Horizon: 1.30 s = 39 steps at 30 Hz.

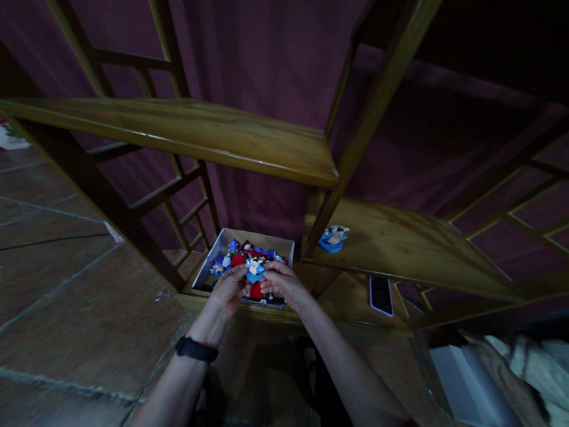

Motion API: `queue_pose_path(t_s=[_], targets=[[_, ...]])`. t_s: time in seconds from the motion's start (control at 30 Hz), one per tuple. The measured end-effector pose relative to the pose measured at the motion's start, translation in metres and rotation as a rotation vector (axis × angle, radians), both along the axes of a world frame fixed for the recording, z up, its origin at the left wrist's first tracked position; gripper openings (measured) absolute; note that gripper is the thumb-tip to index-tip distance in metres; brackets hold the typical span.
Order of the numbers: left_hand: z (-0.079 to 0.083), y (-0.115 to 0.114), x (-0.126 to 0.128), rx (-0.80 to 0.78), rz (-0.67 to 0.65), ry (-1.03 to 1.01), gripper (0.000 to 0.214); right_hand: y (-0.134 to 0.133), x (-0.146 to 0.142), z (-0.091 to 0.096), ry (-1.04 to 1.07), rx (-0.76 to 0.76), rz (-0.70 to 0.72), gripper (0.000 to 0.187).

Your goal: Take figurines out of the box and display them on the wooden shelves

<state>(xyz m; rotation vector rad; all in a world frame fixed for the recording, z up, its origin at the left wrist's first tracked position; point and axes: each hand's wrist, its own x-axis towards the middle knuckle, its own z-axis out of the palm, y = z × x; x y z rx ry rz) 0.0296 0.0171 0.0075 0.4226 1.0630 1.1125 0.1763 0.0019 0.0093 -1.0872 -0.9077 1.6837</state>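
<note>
Between my two hands is a small figurine (pixel 255 270) in blue and white on a blue base, just above an open cardboard box (pixel 287 252). My left hand (pixel 230 289) pinches its left side, and a dark band circles that wrist. From the right, the fingers of my right hand (pixel 283 281) close on the other side of it. Inside the box lie several more figurines (pixel 237 259) in red, blue, purple and black, partly hidden by my hands. A similar blue-based figurine (pixel 333 238) stands on the wooden shelf to the right.
A yellowish wooden shelf board (pixel 200 133) overhangs behind the box, with slanting posts and lattice around it. A phone (pixel 381 295) rests on the lower board at right. Grey box-like material (pixel 471 385) and cloth lie at lower right. Purple curtain (pixel 262 71) hangs behind.
</note>
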Motion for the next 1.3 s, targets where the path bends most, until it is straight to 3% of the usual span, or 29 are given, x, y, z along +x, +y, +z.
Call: queue_pose_path(t_s=[0.3,0.67,1.03,1.3], targets=[[0.006,0.000,0.003,0.031,0.004,-0.037,0.022,0.003,-0.003,-0.004,-0.045,0.020,-0.085,0.032],[-0.003,-0.002,0.013,0.244,-0.022,0.119,0.045,0.006,-0.004,-0.008,-0.157,0.080,-0.181,0.031],[0.000,0.000,0.027,0.289,-0.013,0.165,0.045,0.008,0.004,-0.008,-0.083,-0.010,-0.214,0.025],[-0.003,0.002,0.031,0.321,-0.088,0.197,0.049,0.008,0.010,-0.007,-0.012,-0.024,-0.243,0.025]])
